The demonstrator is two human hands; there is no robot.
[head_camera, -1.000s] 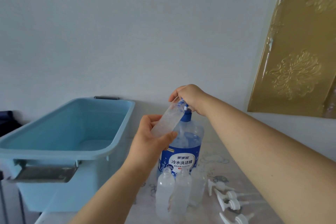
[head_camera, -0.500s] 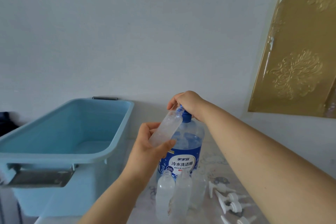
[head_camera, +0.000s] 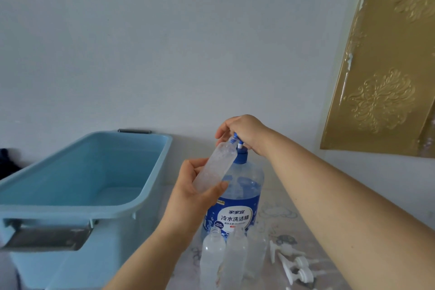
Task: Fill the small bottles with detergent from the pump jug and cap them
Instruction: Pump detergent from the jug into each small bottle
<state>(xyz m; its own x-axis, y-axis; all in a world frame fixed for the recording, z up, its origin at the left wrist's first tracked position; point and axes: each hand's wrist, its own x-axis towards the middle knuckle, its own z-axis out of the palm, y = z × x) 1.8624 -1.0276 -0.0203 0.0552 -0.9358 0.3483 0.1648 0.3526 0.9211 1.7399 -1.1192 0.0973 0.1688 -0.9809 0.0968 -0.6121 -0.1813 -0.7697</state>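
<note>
A: Where is the small bottle (head_camera: pixel 215 167)?
B: Tilted in the left hand (head_camera: pixel 195 195), with the thumb on one side and the fingers (head_camera: pixel 190 167) curled round the other. Its mouth is up at the spout of the pump jug (head_camera: pixel 237 195).
A: And the right hand (head_camera: pixel 242 132)?
B: Its fingers are curled over the pump head. The jug stands on the desk (head_camera: pixel 294 231) behind the other bottles (head_camera: pixel 213 259).

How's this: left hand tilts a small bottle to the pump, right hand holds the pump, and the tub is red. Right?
No. The head view shows a light blue tub, not red. Left hand, small bottle, right hand and pump are as said.
</note>
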